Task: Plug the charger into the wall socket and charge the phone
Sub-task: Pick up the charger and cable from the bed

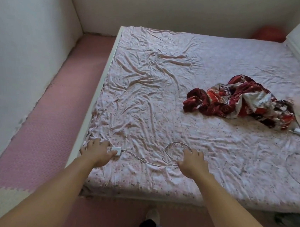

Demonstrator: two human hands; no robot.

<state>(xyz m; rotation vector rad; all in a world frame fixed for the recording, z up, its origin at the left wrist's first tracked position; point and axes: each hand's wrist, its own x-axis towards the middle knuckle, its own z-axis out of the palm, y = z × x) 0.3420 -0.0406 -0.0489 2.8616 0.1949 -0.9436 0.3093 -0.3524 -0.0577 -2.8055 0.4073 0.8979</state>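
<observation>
A white charger block [116, 150] was seen lying near the near-left corner of the bed [166, 89], with the left hand [98, 152] spread open against it, fingers touching but the grip not closed around it. Its white cable [167, 155] was trailed to the right into a loose loop on the floral sheet, over which the right hand [193, 161] was held open, with nothing clasped. A crumpled red patterned cloth [243, 102] was left on the far right, a second small white adapter [297, 131] just beside it.
</observation>
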